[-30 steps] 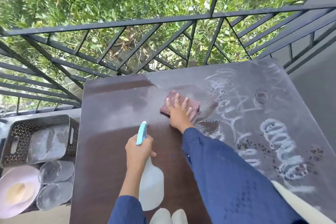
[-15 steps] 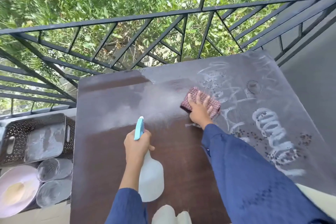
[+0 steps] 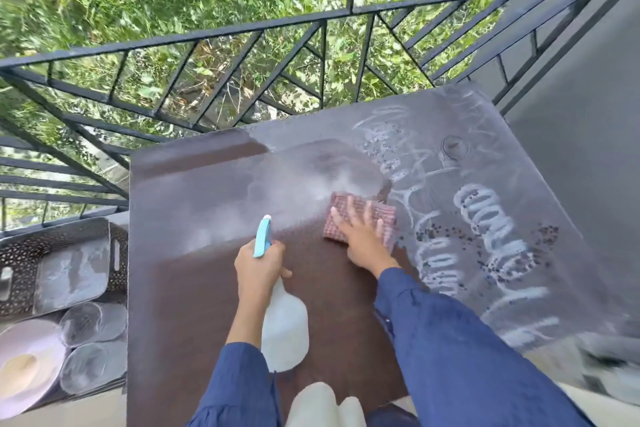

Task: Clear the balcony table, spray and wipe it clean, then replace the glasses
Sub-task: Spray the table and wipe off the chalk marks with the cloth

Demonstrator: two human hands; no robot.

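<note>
Fingers (image 3: pixel 349 218) of my right hand (image 3: pixel 363 243) spread flat, pressing the cloth (image 3: pixel 360 218) on the desk (image 3: pixel 194 288). Left hand (image 3: pixel 258 270) is wrapped around the spray bottle (image 3: pixel 284 329), nozzle toward the railing (image 3: pixel 242 31). Unwiped white streaks (image 3: pixel 491 225) and dark specks lie right of the cloth, running roughly from near edge to far; right hand is nearer, so I'd sweep rightward. Glasses (image 3: pixel 91 322) sit off the desk's left edge, on their sides.

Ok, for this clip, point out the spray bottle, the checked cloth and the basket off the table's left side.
spray bottle (image 3: pixel 284 333): head view, on its white body below the left hand.
checked cloth (image 3: pixel 353 206): head view, far edge above the right hand's fingers.
basket (image 3: pixel 20 253): head view, perforated left wall.
</note>
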